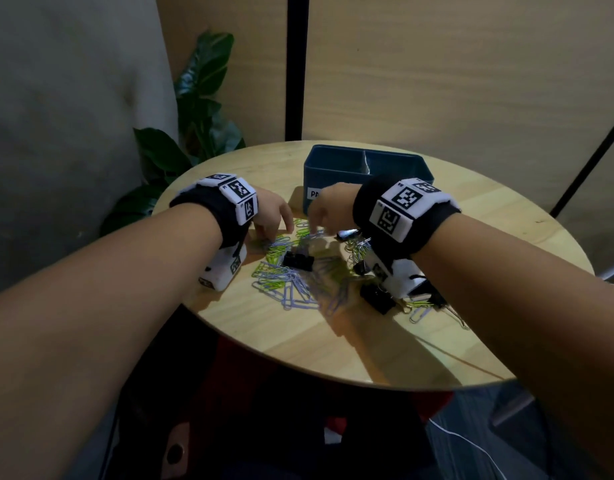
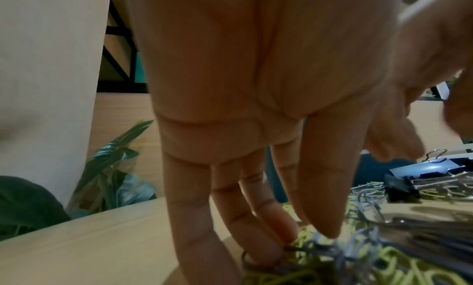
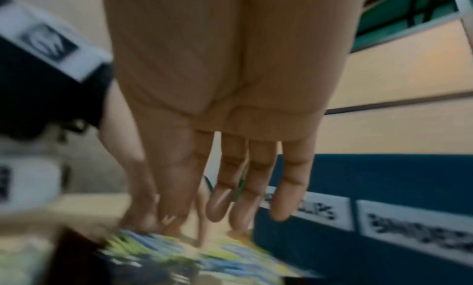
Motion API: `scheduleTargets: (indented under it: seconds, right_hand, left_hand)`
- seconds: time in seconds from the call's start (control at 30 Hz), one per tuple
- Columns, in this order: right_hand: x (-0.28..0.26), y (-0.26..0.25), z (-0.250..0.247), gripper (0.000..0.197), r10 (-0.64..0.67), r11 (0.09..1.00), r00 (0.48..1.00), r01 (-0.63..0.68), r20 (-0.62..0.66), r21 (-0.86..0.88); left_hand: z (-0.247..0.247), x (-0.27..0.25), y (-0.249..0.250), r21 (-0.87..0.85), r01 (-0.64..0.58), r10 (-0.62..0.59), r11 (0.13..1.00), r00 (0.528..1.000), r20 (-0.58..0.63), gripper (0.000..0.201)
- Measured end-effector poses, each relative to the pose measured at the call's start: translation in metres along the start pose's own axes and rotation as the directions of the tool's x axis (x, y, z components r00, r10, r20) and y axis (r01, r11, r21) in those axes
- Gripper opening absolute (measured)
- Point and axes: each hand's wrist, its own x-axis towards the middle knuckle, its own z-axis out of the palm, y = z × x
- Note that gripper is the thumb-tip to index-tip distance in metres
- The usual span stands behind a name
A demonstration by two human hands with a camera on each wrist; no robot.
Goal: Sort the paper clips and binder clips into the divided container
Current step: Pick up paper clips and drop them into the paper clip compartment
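Round table (image 1: pixel 367 344) in head view; wrist views alone show both hands' fingers (image 2: pixel 230 218) straight, touching paper clips (image 1: pixel 288 282).

Head view looks down over both forearms; wrist views sit close behind the fingers, sharing the clip pile (image 1: pixel 291 271), the right perhaps motion-blurred.

Roughly four binder clips (image 1: pixel 298 260), uncountable paper clips (image 1: pixel 291 289), one container (image 1: pixel 333 171).

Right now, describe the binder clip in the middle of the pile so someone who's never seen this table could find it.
Start at the round wooden table and the blue divided container at its far side. In front of it lies a spread of green and lilac paper clips. The binder clip is the black block lying on them, between both hands.
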Motion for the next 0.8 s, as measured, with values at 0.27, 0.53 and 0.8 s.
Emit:
scheduleTargets:
  seconds: [0.27, 0.53, 0.8]
  right_hand:
    - [0.003, -0.019, 0.001, 0.006, -0.009, 0.998, 0.987, -0.001, 0.16, 0.057]
    - [-0.011, 0.008, -0.014, 0.014, 0.219, 0.954, 0.966, -0.182, 0.138, -0.238]
    - [0.003, -0.002, 0.006, 0.039, 0.034, 0.997, 0.963, -0.015, 0.269, -0.07]
  left_hand:
    - [0.004, 0.003, -0.001, -0.063, -0.031, 0.032, 0.998, 0.999, 0.016, 0.041]
    - [0.006, 0.007, 0.001, -0.328, -0.063, 0.089, 0.942, 0.994, 0.065, 0.029]
    - [0.009, 0.018, 0.022, 0.409, -0.042, 0.073, 0.911, 0.995, -0.061, 0.079]
